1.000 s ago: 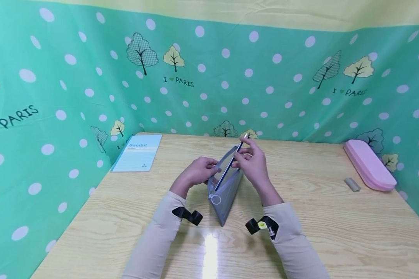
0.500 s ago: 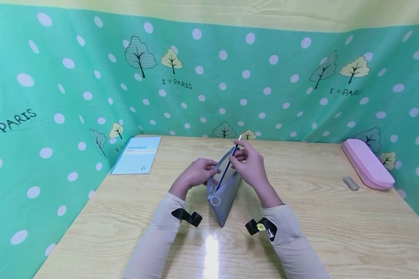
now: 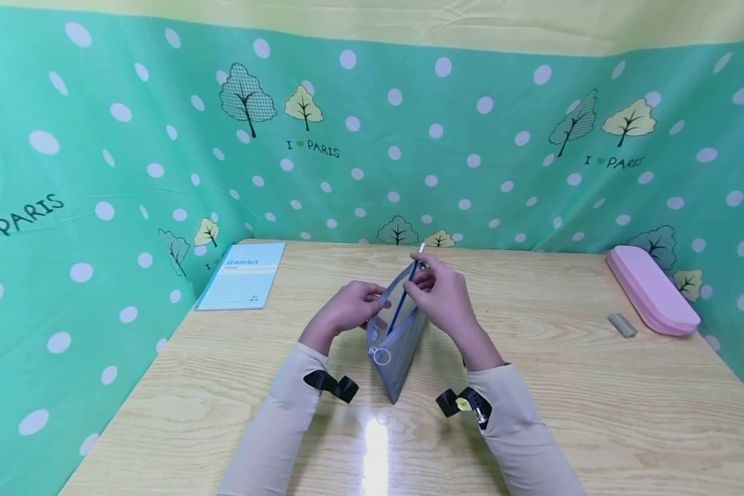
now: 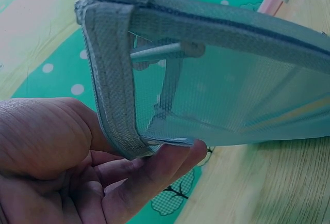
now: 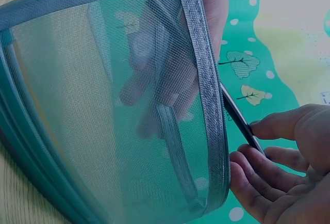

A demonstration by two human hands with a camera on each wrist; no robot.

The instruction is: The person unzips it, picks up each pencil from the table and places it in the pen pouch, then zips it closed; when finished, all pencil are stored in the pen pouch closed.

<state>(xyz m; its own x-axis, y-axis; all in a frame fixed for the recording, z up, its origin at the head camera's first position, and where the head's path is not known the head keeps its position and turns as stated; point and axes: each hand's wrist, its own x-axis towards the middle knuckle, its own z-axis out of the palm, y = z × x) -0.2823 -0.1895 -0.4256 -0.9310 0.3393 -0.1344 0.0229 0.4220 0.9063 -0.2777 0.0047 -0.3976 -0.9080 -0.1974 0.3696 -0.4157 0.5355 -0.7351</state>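
Note:
A grey mesh zipper pouch stands on the table between the two hands, its zipped top spread apart. Its rim is pinched by the left hand, with the thumb and fingers on either side of the edge. The right hand pinches a slim dark blue pencil with a whitish end near its upper part. The pencil slants down through the opening; its lower part shows through the mesh in the right wrist view. A ring pull hangs at the pouch's near end.
A light blue notebook lies at the back left of the wooden table. Toward the right are a pink pencil case and a small grey piece beside it. A green patterned curtain encloses the table's back and sides.
The right hand has shifted a little left and down with the pencil, which now stands steeper and slightly lower in the pouch. The left hand keeps its hold on the rim.

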